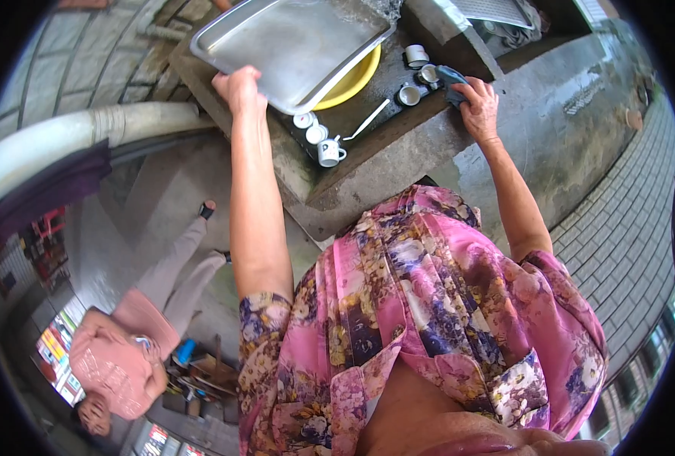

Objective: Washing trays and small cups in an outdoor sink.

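My left hand (239, 91) grips the near left rim of a rectangular metal tray (292, 51), which is tilted above a yellow basin (353, 82) and partly hides it. Water splashes at the tray's far right corner. In my right hand (478, 108) is a bunched blue-grey cloth (452, 82), held by the concrete sink's near wall. Close to the cloth are a white mug (417, 56) and two cups, one (428, 74) partly covered by it, the other (409, 94) nearer me. A white long-handled utensil (368, 118), a printed white mug (329, 154) and two round white lids (316, 134) lie inside the sink.
The concrete sink's thick rim (371, 165) runs between me and the dishes. Another metal tray (494, 11) and grey cloth (522, 35) occupy the adjoining basin. A large white pipe (98, 125) extends at left. A person in pink (121, 353) stands behind to the left.
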A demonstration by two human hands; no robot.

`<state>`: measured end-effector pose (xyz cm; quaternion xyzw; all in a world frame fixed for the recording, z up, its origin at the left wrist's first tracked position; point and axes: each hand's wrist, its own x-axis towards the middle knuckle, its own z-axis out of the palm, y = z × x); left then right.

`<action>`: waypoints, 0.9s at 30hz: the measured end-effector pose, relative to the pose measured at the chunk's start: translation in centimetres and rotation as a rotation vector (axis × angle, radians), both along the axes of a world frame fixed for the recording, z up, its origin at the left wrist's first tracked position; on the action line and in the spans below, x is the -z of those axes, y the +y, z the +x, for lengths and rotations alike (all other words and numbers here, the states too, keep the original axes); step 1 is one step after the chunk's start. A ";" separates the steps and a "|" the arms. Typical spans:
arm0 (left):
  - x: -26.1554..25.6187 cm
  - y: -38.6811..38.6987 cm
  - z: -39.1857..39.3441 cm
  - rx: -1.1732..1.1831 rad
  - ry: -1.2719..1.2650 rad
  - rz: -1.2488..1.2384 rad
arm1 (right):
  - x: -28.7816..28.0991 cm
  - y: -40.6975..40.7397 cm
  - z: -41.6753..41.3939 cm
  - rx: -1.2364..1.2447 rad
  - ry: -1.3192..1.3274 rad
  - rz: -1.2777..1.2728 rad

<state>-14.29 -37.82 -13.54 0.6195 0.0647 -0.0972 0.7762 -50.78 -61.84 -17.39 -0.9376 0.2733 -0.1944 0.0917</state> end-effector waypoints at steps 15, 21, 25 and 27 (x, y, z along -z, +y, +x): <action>-15.5 9.6 -3.3 -0.009 -0.741 0.077 | 1.8 1.6 0.8 0.147 0.044 -0.145; -16.3 9.9 -3.6 -0.115 -0.985 0.138 | 2.1 1.5 0.9 0.157 0.057 -0.151; -15.6 10.1 -4.0 -0.158 -1.119 0.299 | 2.3 1.6 0.9 0.153 0.039 -0.157; -15.4 9.7 -4.7 -0.149 -1.190 0.401 | 2.4 1.5 0.8 0.167 0.084 -0.117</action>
